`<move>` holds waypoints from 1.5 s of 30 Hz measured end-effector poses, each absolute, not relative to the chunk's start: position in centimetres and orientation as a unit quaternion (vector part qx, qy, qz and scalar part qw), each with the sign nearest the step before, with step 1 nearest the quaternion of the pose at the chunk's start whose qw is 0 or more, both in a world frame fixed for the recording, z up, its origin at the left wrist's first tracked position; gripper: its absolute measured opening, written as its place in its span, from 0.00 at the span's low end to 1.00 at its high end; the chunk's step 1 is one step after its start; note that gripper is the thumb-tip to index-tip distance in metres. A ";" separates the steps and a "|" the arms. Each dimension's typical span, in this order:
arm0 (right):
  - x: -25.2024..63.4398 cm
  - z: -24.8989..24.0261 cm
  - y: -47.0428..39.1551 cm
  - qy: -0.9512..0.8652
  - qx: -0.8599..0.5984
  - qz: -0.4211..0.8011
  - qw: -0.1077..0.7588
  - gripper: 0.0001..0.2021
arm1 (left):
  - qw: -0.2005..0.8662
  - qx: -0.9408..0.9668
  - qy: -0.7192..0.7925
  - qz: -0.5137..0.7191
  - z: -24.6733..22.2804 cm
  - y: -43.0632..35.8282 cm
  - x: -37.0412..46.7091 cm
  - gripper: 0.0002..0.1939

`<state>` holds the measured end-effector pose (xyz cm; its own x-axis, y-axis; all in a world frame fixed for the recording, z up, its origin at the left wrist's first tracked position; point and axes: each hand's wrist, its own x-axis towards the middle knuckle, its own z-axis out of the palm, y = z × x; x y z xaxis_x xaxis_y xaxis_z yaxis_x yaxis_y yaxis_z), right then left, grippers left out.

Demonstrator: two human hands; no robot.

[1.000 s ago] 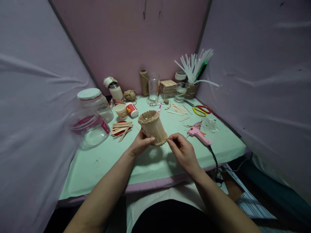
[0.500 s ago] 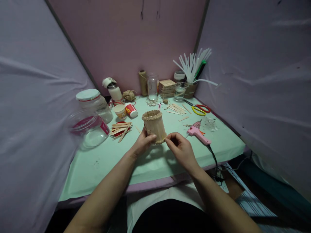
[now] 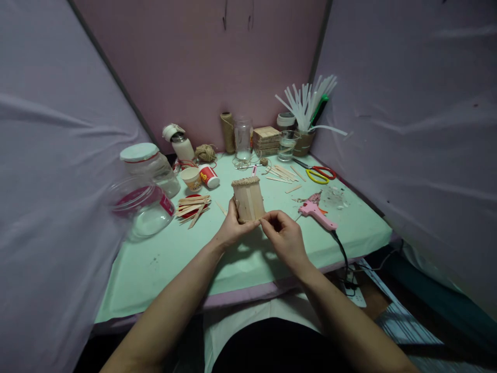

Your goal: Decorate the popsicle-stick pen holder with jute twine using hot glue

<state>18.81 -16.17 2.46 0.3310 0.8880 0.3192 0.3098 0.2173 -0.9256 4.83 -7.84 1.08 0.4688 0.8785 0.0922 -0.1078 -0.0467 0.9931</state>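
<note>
My left hand is closed round the lower left of a small wooden-stick cup, holding it above the table. Pale upright craft sticks make up its side, and a braided cord edging runs round the top rim. Similar edging shows in part along the bottom rim, mostly covered by fingers. At the bottom right corner my right hand pinches this edging between thumb and forefinger, close to my left thumb. The cup leans slightly, and its inside is hidden.
A pink glue gun lies at right, its cable over the table edge. Scissors and loose craft sticks lie behind it. More sticks are piled at left beside clear plastic jars. A glass of water stands at the back.
The cup has tipped so that its opening no longer shows and its side faces me. My left thumb has shifted to the bottom rim; my right hand has moved slightly left.
</note>
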 end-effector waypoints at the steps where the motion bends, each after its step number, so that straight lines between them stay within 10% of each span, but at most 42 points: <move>1: 18.8 2.5 -16.2 -0.524 -0.571 0.252 0.580 0.06 | 0.611 0.598 0.326 0.403 1.0 -7.8 4.9 0.44; 45: 19.4 2.6 -16.4 -0.515 -0.550 0.268 0.601 0.07 | 0.774 0.427 0.248 0.396 1.9 -8.4 5.3 0.28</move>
<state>19.36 -16.45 2.63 0.3264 0.8878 0.3244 0.2440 0.2525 -0.9364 5.32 -8.35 1.85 0.5642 0.8244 -0.0453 -0.4011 0.3216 0.8578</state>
